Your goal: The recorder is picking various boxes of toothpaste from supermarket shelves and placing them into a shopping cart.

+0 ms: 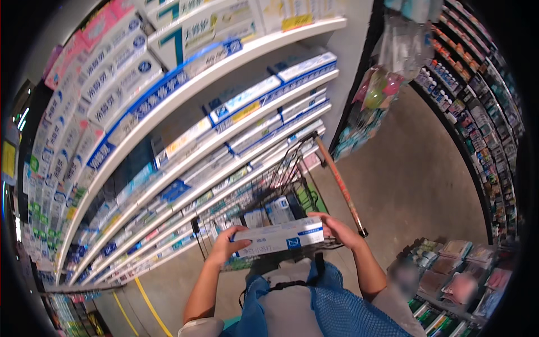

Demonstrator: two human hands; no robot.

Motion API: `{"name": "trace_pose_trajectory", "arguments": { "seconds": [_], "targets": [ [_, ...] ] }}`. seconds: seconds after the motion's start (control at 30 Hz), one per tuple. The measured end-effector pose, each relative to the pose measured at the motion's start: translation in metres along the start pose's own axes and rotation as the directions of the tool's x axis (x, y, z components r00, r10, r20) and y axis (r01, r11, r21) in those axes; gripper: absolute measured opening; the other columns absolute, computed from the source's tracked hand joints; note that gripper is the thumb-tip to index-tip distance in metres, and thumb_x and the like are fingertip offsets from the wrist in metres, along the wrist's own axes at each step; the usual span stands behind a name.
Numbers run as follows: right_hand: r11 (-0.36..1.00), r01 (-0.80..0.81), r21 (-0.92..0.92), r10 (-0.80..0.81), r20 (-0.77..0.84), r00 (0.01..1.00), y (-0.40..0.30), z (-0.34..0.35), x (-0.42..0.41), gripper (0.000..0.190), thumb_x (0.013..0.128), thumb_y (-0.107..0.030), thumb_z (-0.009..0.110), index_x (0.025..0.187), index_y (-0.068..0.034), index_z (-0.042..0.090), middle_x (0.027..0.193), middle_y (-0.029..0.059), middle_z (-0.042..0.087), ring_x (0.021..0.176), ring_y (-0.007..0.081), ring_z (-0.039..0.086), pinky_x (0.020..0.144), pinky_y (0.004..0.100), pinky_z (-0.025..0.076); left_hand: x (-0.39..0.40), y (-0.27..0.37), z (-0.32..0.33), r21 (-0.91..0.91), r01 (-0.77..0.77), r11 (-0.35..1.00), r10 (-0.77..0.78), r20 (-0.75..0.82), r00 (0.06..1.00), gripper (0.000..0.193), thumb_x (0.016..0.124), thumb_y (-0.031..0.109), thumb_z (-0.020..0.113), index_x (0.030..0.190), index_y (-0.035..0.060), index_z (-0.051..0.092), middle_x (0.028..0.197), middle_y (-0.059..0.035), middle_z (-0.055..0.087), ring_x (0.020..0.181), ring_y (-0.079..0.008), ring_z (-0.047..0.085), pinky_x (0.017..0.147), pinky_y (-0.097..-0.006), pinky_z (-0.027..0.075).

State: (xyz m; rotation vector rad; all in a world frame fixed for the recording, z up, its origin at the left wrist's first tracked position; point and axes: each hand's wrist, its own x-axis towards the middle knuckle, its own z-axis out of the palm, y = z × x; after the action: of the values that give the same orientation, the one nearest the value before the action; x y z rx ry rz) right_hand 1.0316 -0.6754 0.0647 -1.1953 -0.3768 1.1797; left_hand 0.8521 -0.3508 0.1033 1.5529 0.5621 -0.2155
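Note:
A long white and blue cardboard carton point(280, 236) bearing writing is held level between both hands, above the near end of a wire shopping cart point(282, 168). At its left end, my left hand point(230, 245) grips it with the thumb across the front face. My right hand point(337, 231) holds the right end, its fingers partly hidden behind the carton. Several white and blue boxes point(280, 210) lie in the cart just beyond. The cart's orange handle bar point(339, 181) slants along its right side.
White shelves point(252, 99) packed with toothpaste-like cartons rise ahead and left. Bagged balloons point(379, 88) hang at the shelf end. Across the aisle floor point(417, 168), another stocked shelf point(476, 126) curves along the right. Packaged textiles point(450, 269) fill a display at lower right.

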Motion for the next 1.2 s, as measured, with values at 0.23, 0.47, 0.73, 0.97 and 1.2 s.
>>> {"name": "trace_pose_trajectory", "arguments": {
  "seconds": [0.23, 0.47, 0.73, 0.97, 1.2],
  "targets": [
    [0.954, -0.207, -0.216, 0.272, 0.343, 0.899, 0.039, 0.022, 0.052, 0.047, 0.089, -0.034, 0.067, 0.122, -0.003, 0.054, 0.101, 0.0058, 0.058, 0.091, 0.0122, 0.055, 0.07, 0.0251, 0.047, -0.058, -0.095, -0.005, -0.22, 0.196, 0.956, -0.207, -0.029, 0.978, 0.033, 0.084, 0.013, 0.071, 0.113, 0.0016, 0.062, 0.101, -0.0047, 0.064, 0.093, -0.0126, 0.058, 0.082, -0.0264, 0.045],
    [0.827, -0.137, -0.545, 0.365, 0.336, 0.868, 0.056, 0.025, 0.096, 0.049, 0.084, -0.036, 0.07, 0.115, 0.001, 0.06, 0.1, 0.0124, 0.064, 0.086, 0.0161, 0.06, 0.068, 0.0279, 0.048, -0.074, -0.152, 0.01, -0.25, 0.165, 0.954, -0.164, 0.024, 0.986, 0.043, 0.094, 0.022, 0.061, 0.13, 0.0029, 0.049, 0.114, -0.011, 0.057, 0.111, -0.0162, 0.05, 0.097, -0.0289, 0.039],
    [0.684, -0.475, -0.554, 0.35, -0.323, 0.879, 0.122, 0.014, 0.132, 0.07, 0.077, -0.04, 0.073, 0.118, 0.012, 0.053, 0.099, 0.0243, 0.066, 0.088, 0.0303, 0.067, 0.074, 0.0379, 0.054, -0.113, -0.242, 0.012, -0.46, 0.181, 0.869, -0.366, -0.353, 0.861, 0.048, 0.097, 0.03, 0.055, 0.135, 0.0017, 0.043, 0.112, -0.0098, 0.06, 0.103, -0.0168, 0.06, 0.089, -0.0295, 0.047],
    [0.488, -0.534, -0.691, -0.119, -0.658, 0.743, 0.204, 0.014, 0.177, 0.053, 0.084, -0.034, 0.063, 0.109, 0.006, 0.038, 0.098, 0.0296, 0.064, 0.094, 0.0452, 0.062, 0.083, 0.049, 0.05, -0.181, -0.286, 0.025, -0.433, 0.295, 0.852, -0.474, -0.398, 0.785, 0.051, 0.095, 0.036, 0.057, 0.132, 0.0021, 0.047, 0.115, -0.0138, 0.062, 0.106, -0.0222, 0.062, 0.091, -0.0345, 0.048],
    [0.061, -0.682, -0.728, 0.106, -0.675, 0.73, 0.207, 0.01, 0.191, 0.057, 0.084, -0.038, 0.065, 0.113, 0.004, 0.041, 0.105, 0.0232, 0.066, 0.096, 0.0331, 0.067, 0.083, 0.0403, 0.054, -0.216, -0.296, 0.047, -0.52, 0.368, 0.771, -0.607, -0.422, 0.674, 0.052, 0.093, 0.038, 0.059, 0.128, 0.0002, 0.05, 0.11, -0.0128, 0.064, 0.104, -0.0223, 0.062, 0.089, -0.035, 0.048]
  ]
}}
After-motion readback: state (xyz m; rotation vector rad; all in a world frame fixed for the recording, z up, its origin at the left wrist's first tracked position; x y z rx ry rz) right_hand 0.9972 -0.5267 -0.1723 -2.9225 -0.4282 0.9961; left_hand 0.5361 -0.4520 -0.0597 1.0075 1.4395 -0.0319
